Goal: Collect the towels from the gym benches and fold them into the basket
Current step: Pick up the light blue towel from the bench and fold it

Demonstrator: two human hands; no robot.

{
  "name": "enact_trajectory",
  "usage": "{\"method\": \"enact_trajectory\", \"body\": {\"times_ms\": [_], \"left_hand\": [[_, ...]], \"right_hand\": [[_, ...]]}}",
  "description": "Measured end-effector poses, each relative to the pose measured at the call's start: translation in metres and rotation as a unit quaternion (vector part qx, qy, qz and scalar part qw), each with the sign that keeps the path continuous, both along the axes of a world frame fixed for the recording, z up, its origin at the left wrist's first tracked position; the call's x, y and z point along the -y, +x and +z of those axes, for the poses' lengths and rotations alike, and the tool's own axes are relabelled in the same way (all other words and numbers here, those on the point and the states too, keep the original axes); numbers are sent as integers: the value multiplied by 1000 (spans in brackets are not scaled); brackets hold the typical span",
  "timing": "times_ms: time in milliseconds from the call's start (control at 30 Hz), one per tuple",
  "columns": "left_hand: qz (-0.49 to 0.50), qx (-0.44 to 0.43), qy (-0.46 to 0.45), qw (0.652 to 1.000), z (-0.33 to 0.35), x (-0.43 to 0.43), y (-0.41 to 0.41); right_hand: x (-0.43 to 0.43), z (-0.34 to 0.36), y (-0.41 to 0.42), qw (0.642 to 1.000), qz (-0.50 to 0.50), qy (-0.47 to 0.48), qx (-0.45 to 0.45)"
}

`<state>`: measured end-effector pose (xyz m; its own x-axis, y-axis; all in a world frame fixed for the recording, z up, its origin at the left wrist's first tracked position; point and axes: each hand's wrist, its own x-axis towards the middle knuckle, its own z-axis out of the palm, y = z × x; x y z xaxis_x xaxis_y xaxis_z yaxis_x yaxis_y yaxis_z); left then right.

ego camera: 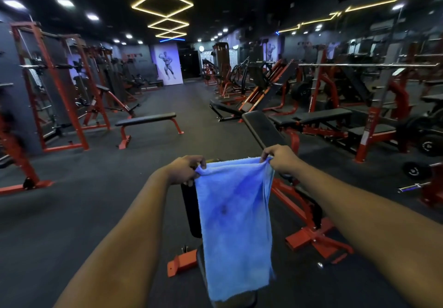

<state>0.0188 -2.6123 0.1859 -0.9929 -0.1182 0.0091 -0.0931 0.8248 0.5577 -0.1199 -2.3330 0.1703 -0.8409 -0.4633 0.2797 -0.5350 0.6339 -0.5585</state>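
A light blue towel (236, 223) hangs straight down in front of me, held up by its two top corners. My left hand (184, 169) pinches the top left corner and my right hand (279, 157) pinches the top right corner. The towel has a small dark spot near its middle. Behind and under it stands an incline bench (261, 127) with a black pad and a red frame. No basket is in view.
A flat black bench on red legs (146, 120) stands on the dark floor ahead left. Red racks (55, 87) line the left wall. More benches, a barbell (366, 65) and weight plates (429, 144) fill the right side. A wide aisle runs down the middle.
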Motion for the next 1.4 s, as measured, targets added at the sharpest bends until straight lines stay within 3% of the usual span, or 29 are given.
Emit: {"method": "enact_trajectory", "body": {"times_ms": [167, 300, 467, 567, 700, 833, 967, 1133, 1267, 1400], "left_hand": [[44, -46, 29, 998, -5, 4, -1], [59, -81, 44, 994, -13, 12, -6], [135, -120, -10, 984, -29, 27, -28], [186, -152, -58, 969, -39, 41, -48], [258, -210, -48, 942, -52, 53, -77], [267, -236, -33, 934, -65, 51, -89], [267, -180, -39, 946, -108, 44, -81], [249, 15, -19, 968, -200, 25, -55], [241, 170, 51, 954, -270, 6, -32], [252, 233, 144, 928, -321, -1, -21]], "right_hand": [[3, -4, -4, 998, -37, 47, 32], [14, -16, -11, 993, -9, 92, 67], [42, -41, -41, 995, 9, 80, 61], [62, -48, -67, 999, -13, 38, 28], [87, -54, -107, 996, 10, -92, -2], [91, -68, -130, 989, 51, -136, -31], [82, -110, -140, 990, 96, -103, -6], [64, -218, -131, 979, 158, 54, 114], [50, -300, -110, 945, 195, 155, 212], [48, -355, -94, 918, 179, 199, 292]]}}
